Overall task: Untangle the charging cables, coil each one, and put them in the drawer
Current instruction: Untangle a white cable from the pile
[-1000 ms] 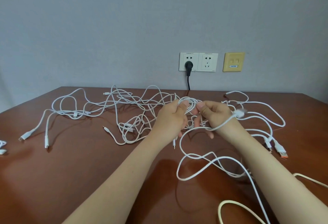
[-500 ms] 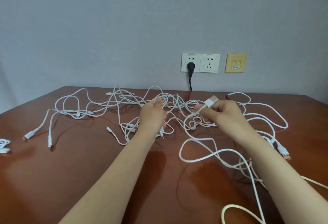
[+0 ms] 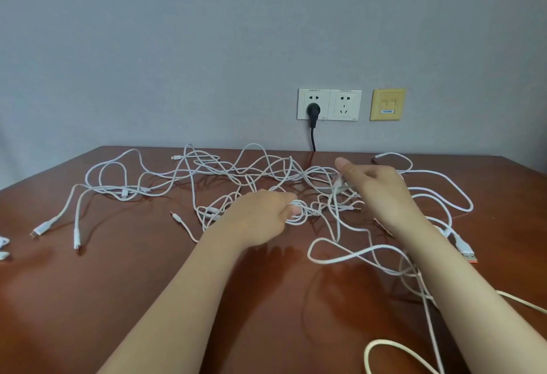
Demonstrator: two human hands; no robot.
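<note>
Several white charging cables [image 3: 207,172] lie tangled across the brown table [image 3: 103,284]. My left hand [image 3: 260,216] is low over the middle of the tangle, its fingers curled round a small bunch of cable loops [image 3: 305,210]. My right hand [image 3: 379,187] hovers just to the right, fingers pointing left and thumb lifted clear. A blurred white plug [image 3: 339,180] hangs right under its fingertips, and I see no grip on it. Loose cable loops [image 3: 340,258] trail toward me beneath my right forearm. No drawer is in view.
Wall sockets [image 3: 344,104] with a black plug [image 3: 313,110] and a yellow panel [image 3: 387,104] sit behind the table's far edge. An orange-tipped USB plug [image 3: 470,255] lies at the right, a cream cable [image 3: 384,344] at the bottom right, and small white items [image 3: 3,246] at the left edge.
My left hand moved right and down onto a bunch of loops. My right hand opened its thumb and the white plug it pinched now sits below its fingertips.
</note>
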